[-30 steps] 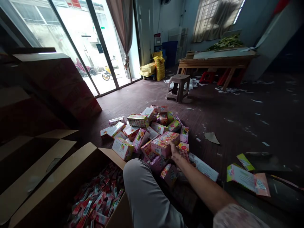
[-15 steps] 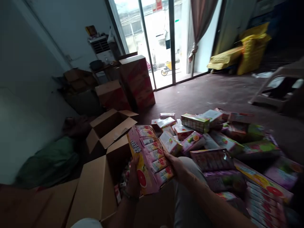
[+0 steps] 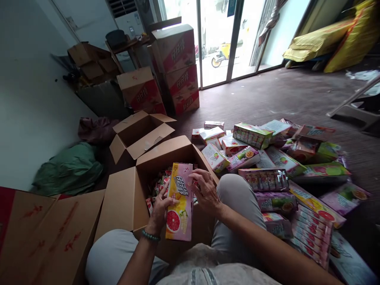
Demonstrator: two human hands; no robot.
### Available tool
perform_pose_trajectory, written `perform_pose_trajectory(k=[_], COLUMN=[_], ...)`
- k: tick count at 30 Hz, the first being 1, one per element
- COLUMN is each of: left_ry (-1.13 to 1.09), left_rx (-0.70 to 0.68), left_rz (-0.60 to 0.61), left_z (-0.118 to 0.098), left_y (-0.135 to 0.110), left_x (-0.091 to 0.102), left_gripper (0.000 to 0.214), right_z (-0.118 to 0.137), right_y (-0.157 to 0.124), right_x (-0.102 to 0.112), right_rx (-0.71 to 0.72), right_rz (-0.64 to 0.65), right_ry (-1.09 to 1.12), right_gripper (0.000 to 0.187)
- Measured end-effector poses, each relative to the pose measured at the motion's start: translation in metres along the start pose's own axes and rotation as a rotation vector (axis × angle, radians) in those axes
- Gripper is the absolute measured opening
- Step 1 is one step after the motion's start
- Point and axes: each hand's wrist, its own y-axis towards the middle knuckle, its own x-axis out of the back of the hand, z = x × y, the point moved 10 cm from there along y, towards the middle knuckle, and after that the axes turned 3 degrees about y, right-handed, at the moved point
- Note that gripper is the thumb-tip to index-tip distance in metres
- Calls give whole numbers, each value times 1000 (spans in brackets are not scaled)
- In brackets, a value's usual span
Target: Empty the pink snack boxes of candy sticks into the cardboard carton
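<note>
A pink and yellow snack box [image 3: 181, 213] with a cut grapefruit printed on it stands nearly upright over an open carton. My left hand [image 3: 160, 208], with a green bead bracelet at the wrist, grips the box along its left edge. At the upper right edge of that box is my right hand [image 3: 204, 190], its fingers bent and apart, the fingertips close to or touching the printed face. Small wrapped packets [image 3: 162, 180] lie inside the open cardboard carton [image 3: 120, 198] between my knees, partly hidden by the box and my hands.
A heap of snack boxes [image 3: 246, 158] spreads over the floor to my right. Another open carton [image 3: 142, 134] sits ahead, with stacked cartons [image 3: 178, 67] behind. A green sack [image 3: 69, 168] lies left; a closed carton [image 3: 53, 237] is near my left knee.
The snack box has turned from its side with wrapped packets showing to its printed face. My right hand has shifted from its lower right side to the upper right edge. The view has tilted down.
</note>
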Motion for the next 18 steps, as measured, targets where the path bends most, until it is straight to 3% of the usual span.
perform_pose_trajectory(k=[2,4,6,8,10,12,15,18], left_ry=[-29,-98,-161,-213,-267,-320,-325,-249], left_rx=[12,65,136,167,155,170,217,215], left_rz=[-17,-57,-102,-117,-78,-3,79,28], left_z=[0,1,2,-3,-13,-19,-23,-26], left_y=[0,0,2,6,14,23,34,43], left_x=[3,8,14,21,25,23,17,18], left_gripper=[83,72,61,52,44,46,58,65], right_z=[-3,-40,-76,-84,-73,-62,-59,-68], right_y=[5,9,6,7,17,29,40,41], right_x=[-2,-9,-39,-76,-97,-107,-115,-122], right_rx=[-45,-347,-693,-906,-980,-999,-1010,-1039], right_rz=[-23,-59,63,274,407,462,458,399], right_ry=[22,145,372,650,909,1102,1253,1338], right_gripper=[31,37,40,39,35,32,32,33])
